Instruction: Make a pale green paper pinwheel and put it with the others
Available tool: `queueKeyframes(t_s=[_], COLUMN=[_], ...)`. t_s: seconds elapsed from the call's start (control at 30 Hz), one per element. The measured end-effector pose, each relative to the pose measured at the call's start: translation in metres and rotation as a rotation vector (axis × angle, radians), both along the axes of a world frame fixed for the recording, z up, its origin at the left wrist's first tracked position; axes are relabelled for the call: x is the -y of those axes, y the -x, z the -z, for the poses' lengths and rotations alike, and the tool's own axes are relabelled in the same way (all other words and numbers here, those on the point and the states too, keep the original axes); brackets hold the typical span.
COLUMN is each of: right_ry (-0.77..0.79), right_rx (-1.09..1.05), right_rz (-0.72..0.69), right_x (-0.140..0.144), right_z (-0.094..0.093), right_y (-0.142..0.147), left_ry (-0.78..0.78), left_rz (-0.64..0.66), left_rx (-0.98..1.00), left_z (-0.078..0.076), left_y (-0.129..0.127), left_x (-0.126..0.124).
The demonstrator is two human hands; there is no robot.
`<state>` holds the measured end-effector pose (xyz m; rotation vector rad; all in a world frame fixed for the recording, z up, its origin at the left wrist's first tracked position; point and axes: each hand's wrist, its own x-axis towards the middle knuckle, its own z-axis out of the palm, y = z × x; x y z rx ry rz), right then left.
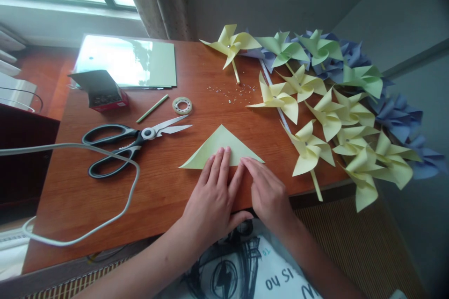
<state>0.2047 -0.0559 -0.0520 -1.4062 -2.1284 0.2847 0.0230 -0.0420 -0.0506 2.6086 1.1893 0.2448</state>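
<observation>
Both hands lay palm-down near the front edge of the worktop (87,196), pressing a pale yellow paper triangle (219,145) flat. The left hand (213,196) had its fingers stretched forward and held close together over the triangle's lower edge, thumb out to the side. The right hand (268,191) angled inward, fingers together, tips touching the same edge just beside the left. Scissors (133,142) lay to the left, paper pinwheels (315,103) to the right.

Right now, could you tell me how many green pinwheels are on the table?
3, in a row at the far right of the table: one beside the yellow one at the back, one to its right, one further right. Others may be hidden underneath.
</observation>
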Motion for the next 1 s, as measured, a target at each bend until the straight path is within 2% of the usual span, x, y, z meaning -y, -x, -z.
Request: queueKeyframes(t_s=[0.17, 0.3, 0.5, 0.6, 0.73, 1.0], right_ry=[0.063, 0.077, 0.097, 0.093, 0.079, 0.043], right_rx=[0.117, 0.166, 0.168, 0.167, 0.162, 0.059], right_rz=[-0.003, -0.006, 0.015, 0.014, 0.016, 0.072], right_x=[0.007, 0.005, 0.006, 0.006, 0.005, -0.003], right_z=[0.004, -0.002, -0.005, -0.004, -0.004, -0.005], right_y=[0.001, 0.001, 0.005, 0.005, 0.005, 0.007], left_ry=[-0.01, -0.023, -0.15, -0.165, -0.184, -0.221], left_rz=[0.073, 0.096, -0.007, -0.074, -0.139, -0.277], left_rx=[0.002, -0.063, -0.165, -0.201, -0.201, -0.139], left_z=[-0.001, -0.006, -0.014, -0.016, -0.017, -0.017], left_y=[0.011, 0.034, 0.082, 0.097, 0.098, 0.082], left_x=[-0.007, -0.008, 0.007, 0.016, 0.024, 0.028])
